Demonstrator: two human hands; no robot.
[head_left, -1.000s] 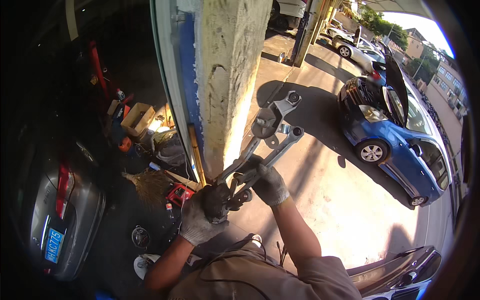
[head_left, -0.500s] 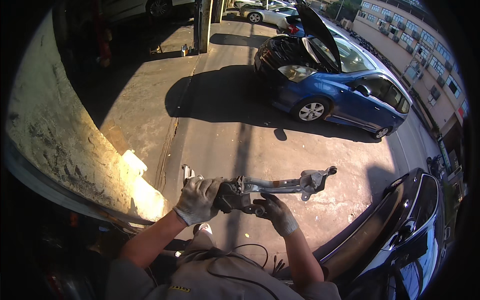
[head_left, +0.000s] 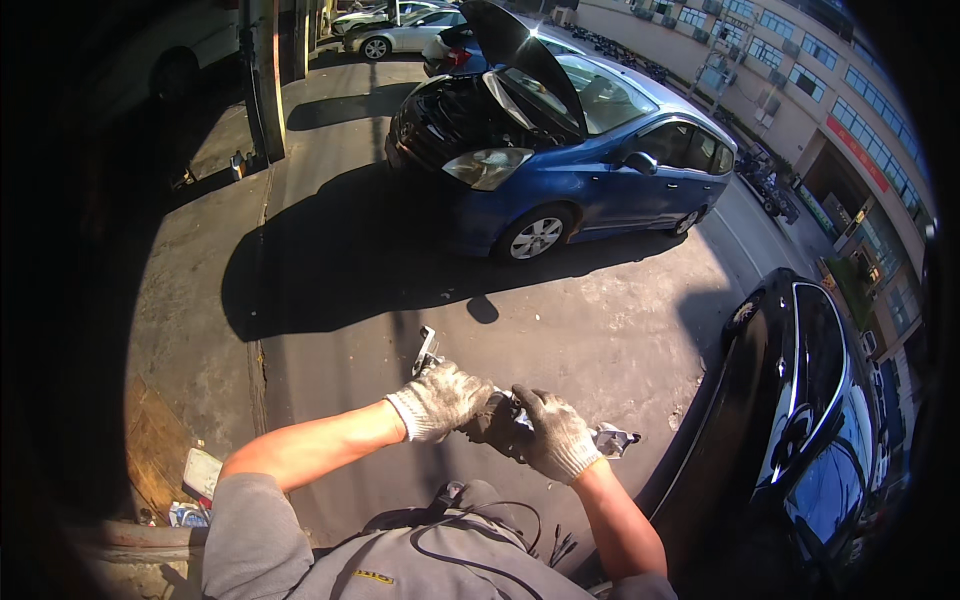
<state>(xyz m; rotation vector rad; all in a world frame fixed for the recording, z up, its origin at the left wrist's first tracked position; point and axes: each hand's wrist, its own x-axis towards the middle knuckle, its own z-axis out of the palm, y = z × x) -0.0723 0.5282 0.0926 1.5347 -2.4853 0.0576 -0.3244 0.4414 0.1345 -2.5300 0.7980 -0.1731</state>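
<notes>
I hold a wiper linkage with its motor [head_left: 497, 426] in front of my body, above the ground. My left hand [head_left: 443, 402], in a grey-white knit work glove, is closed around the part near its left end, where a bare metal arm sticks out beyond the fingers. On the other side my right hand [head_left: 557, 438], gloved alike, grips near the dark motor housing with its fingertips over the top. A metal bracket end shows past the right hand. Both hands cover much of the linkage's middle.
Ahead stands a blue car [head_left: 610, 195] with its hood [head_left: 530, 60] raised. A black car [head_left: 770, 400] is close on my right. At the left are a pillar [head_left: 268, 85], a wooden board [head_left: 160, 450] and a white container [head_left: 202, 472]. A black cable [head_left: 535, 515] hangs at my front.
My view has swung right, and the pale wall at left is gone from it. The linkage is turned and tilted, its right end lower. My right hand now covers more of its top.
</notes>
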